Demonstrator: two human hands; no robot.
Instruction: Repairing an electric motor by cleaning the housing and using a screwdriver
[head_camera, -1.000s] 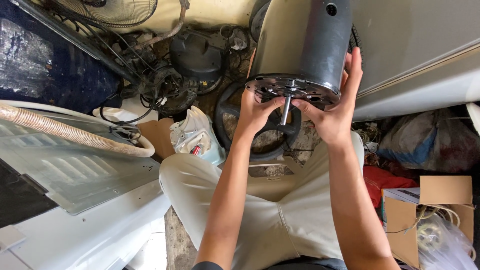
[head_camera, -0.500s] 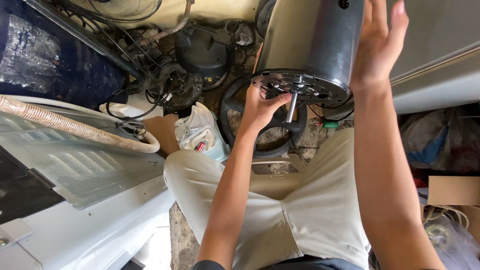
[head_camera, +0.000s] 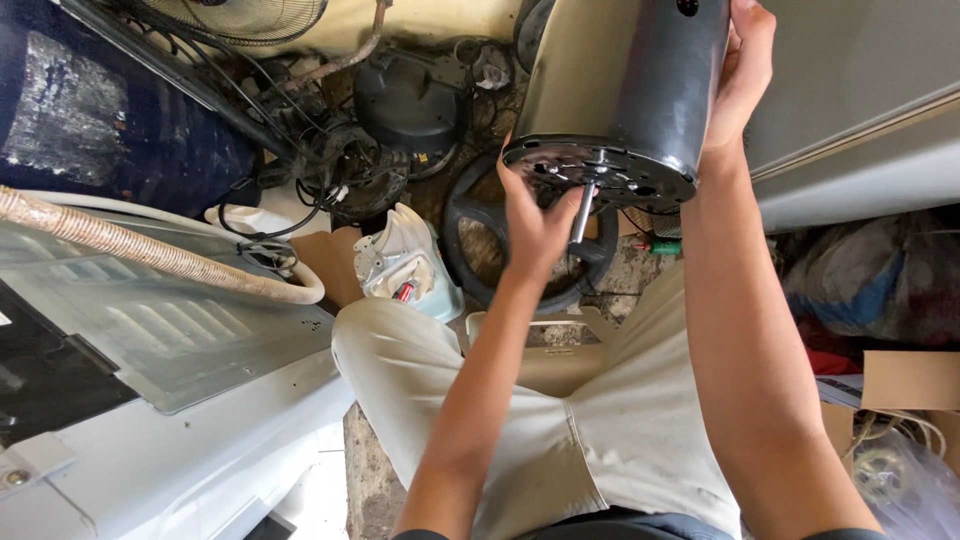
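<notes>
A large dark grey cylindrical motor (head_camera: 640, 90) with a slotted end plate and a steel shaft (head_camera: 581, 212) sticking out hangs in front of me, end plate facing down towards me. My left hand (head_camera: 535, 225) is under the end plate, fingers curled against it beside the shaft. My right hand (head_camera: 742, 75) is pressed flat along the motor's right side near the top of the view, gripping the casing. My legs in pale trousers (head_camera: 500, 400) are below.
A white appliance panel (head_camera: 150, 400) with a ribbed hose (head_camera: 150, 255) fills the left. Tangled wires, a dark round housing (head_camera: 410, 100) and a black ring (head_camera: 500, 250) lie on the floor. Grey metal panel (head_camera: 860, 110) right; cardboard boxes (head_camera: 910, 385) lower right.
My right hand left the end plate and slid up the motor's right side. The motor has tilted and risen slightly. My left hand stays under the plate by the shaft.
</notes>
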